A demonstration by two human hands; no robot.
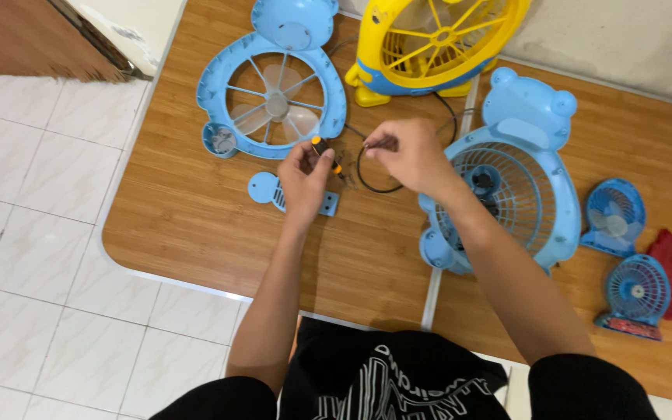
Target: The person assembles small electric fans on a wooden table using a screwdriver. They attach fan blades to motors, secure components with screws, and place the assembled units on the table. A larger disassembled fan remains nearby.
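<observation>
Both bare forearms are stretched forward from the near edge, converging toward the middle. The left hand (pixel 306 177) is held upright with its fingers curled closed. The right hand (pixel 408 157) is bent inward, its fingertips pinched together beside the left.

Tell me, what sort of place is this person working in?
Probably a home or small workshop corner used for repairing fans. A low wood-grain table stands on white floor tiles, and on it lie a blue bear-shaped plastic fan housing, a yellow plastic fan and two small blue desk fans.
</observation>
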